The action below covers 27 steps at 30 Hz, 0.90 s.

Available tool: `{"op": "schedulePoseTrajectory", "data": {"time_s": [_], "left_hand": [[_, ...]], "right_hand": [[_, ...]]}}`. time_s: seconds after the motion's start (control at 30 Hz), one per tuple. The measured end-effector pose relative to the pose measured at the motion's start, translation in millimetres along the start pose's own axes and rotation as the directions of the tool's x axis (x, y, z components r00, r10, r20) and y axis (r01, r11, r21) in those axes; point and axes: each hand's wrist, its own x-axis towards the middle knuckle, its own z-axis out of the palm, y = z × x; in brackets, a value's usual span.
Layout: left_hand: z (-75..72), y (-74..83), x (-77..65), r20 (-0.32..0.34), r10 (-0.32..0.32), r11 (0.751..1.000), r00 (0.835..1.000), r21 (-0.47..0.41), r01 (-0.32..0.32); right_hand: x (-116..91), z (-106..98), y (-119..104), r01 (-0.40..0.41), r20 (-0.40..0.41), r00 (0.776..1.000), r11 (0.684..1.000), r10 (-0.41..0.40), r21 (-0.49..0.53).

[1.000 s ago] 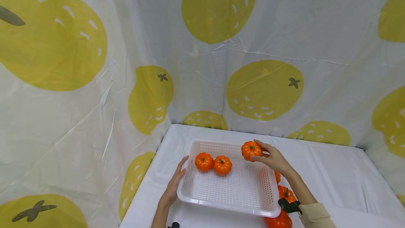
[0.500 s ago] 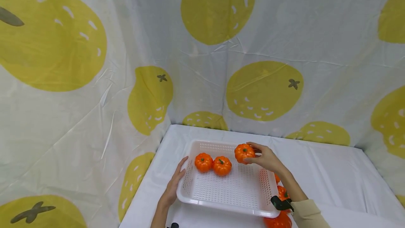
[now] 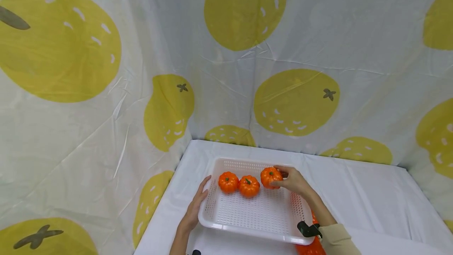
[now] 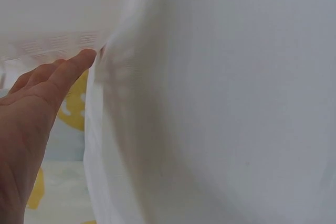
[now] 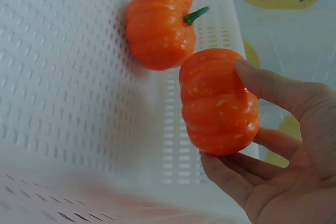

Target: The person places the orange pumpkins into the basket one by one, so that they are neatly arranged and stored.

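A small orange pumpkin [image 3: 271,178] with a ribbed, glossy skin is held in my right hand [image 3: 293,180], inside the far right part of a white perforated plastic basket [image 3: 253,229]. In the right wrist view, thumb and fingers hold this pumpkin [image 5: 218,106] from opposite sides. Two more pumpkins, one at the left [image 3: 228,182] and one in the middle [image 3: 249,186], sit side by side in the basket, green stems showing. My left hand [image 3: 192,209] lies along the basket's left side with its fingers extended. In the left wrist view, those fingertips [image 4: 86,56] reach the basket wall.
More orange pumpkins [image 3: 310,248] lie on the white cloth just right of the basket, partly hidden by its rim and my right arm. White curtains [image 3: 226,89] printed with yellow fruit enclose the table [image 3: 357,192] at the left and back.
My right hand has carried the pumpkin left and lower into the basket, closer to the middle pumpkin. The left hand, the basket and the two pumpkins lying in it look unmoved.
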Motion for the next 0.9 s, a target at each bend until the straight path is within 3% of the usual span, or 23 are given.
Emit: {"op": "schedulePoseTrajectory", "data": {"time_s": [0.7,0.9], "left_hand": [[0.2,1.0,-1.2,0.001,-0.015,1.000,1.000,-0.014,0.015],[0.5,0.3,-1.2,-0.004,-0.022,1.000,1.000,-0.017,0.022]], "right_hand": [[2,13,1,-0.079,0.023,0.997,0.997,0.080,-0.014],[1,17,0,-0.119,0.037,0.992,0.991,0.122,-0.068]]}}
